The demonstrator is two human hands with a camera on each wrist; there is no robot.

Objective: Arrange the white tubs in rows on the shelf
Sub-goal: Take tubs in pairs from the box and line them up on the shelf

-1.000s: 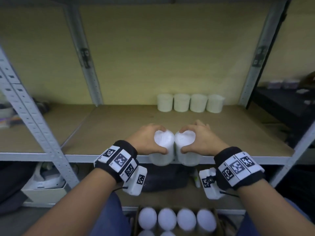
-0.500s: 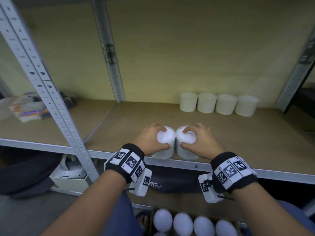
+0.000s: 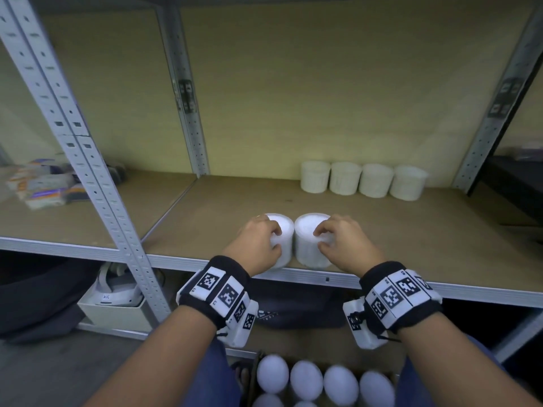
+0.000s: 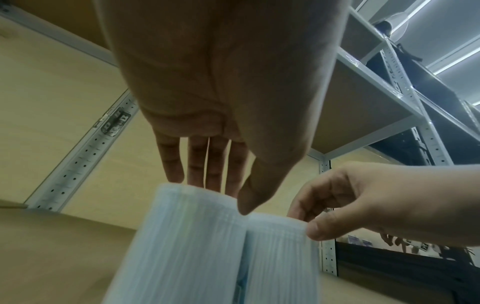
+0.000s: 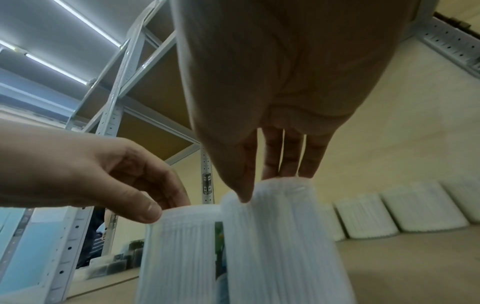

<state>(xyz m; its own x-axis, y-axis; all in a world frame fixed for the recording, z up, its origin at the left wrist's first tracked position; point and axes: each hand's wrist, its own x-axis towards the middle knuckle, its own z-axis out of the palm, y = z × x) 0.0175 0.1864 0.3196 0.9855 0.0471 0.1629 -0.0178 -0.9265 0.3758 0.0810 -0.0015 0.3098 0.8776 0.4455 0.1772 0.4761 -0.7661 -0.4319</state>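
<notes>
Head view is showing a person standing at a metal shelf, each hand gripping the top of one white tub. The left hand is curling thumb and fingers round the rim of the left tub; the right hand is pinching the rim of the right tub the same way. Both tubs are standing upright, side by side and touching, right at the shelf's front edge. Four more tubs are sitting in a row against the back wall, toward the right. Below the shelf, a box of further tubs is waiting. Wrist views are looking blurred, so the exact finger contact is hard to judge. The main risk, as I am reading it: the grips are only on the rims, so a tub could be tipping or slipping while being pushed back. Being so near the front edge, one could also be dropping off. Sliding them carelessly could be knocking the back row crooked.
</notes>
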